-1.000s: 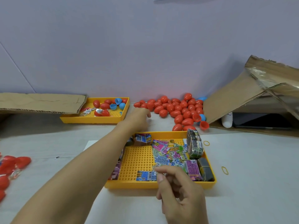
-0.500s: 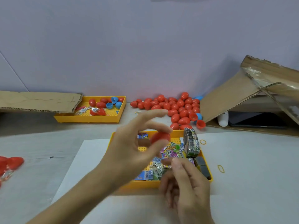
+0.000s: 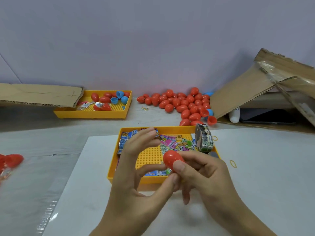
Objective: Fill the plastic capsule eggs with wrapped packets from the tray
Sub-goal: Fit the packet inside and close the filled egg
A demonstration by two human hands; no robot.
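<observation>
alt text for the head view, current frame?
Over a yellow tray of wrapped packets, the right hand holds a red capsule egg while the left hand touches it. A pile of red eggs lies behind.

Both hands (image 3: 172, 178) raised (right pinching, left relaxed).

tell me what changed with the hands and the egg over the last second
The left hand drew back from the far egg pile with a red egg and passed it over the near tray. The right hand, earlier at the tray's packets, now grips the egg; the left fingers still touch it. Trays, pile and cardboard stayed put.
</observation>
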